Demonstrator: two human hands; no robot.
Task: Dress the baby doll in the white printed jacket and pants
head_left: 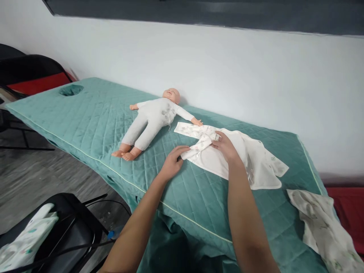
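Observation:
A white baby garment (210,161) with a small print lies spread on the green quilted cover. My left hand (172,162) is closed on one end of a folded strip of it, perhaps a sleeve, at its near left corner. Farther right, my right hand (225,147) grips the bunched cloth around the middle, its fingers bent. Just beyond the garment a baby doll (159,113) lies on its back in a white suit, one arm reaching close to the cloth's far edge.
The green quilted bed (93,125) runs along a white wall and has a face hole (71,90) at its far left. A crumpled printed cloth (321,223) hangs over the right end. Black chairs stand at left; the near one (76,216) holds folded printed cloth (31,235).

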